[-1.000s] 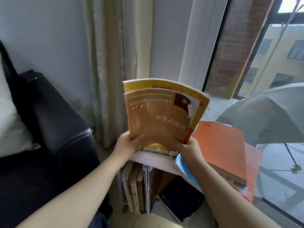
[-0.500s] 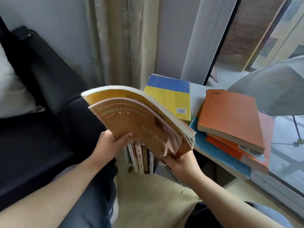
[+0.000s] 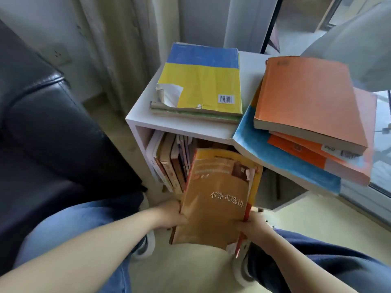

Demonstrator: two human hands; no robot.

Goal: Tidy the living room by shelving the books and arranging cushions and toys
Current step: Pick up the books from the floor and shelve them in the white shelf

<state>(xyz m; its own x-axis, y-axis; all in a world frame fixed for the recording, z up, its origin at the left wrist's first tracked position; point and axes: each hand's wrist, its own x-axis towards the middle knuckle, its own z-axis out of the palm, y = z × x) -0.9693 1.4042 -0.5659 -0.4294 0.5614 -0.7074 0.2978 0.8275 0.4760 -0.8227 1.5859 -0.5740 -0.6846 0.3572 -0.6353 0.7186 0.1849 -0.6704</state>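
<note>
I hold two thin books together in both hands, a brown book (image 3: 215, 199) in front and a yellow book (image 3: 225, 155) flat behind it, its top edge showing above the brown one. My left hand (image 3: 171, 216) grips their left edge low down, fingers curled round behind the covers, and my right hand (image 3: 251, 224) pinches the lower right edge, where torn red and white paper sticks out. The pair is tilted, its top end at the mouth of the white shelf (image 3: 190, 129), just to the right of a row of books (image 3: 171, 163) standing upright in the open compartment; I cannot tell whether it is inside yet. On top of the shelf a blue and yellow book (image 3: 201, 81) with a ripped corner lies flat on a green book (image 3: 196, 115). Beside them, hanging over the right end of the shelf, a big blue book (image 3: 275, 159) carries a pile of orange books (image 3: 304, 98). A black sofa (image 3: 53, 123) is on my left, touching my knee, and a pale curtain (image 3: 127, 39) hangs behind the shelf. A grey umbrella (image 3: 355, 43) is at the window on the right. My shoes (image 3: 146, 246) rest on the light floor (image 3: 190, 271).
</note>
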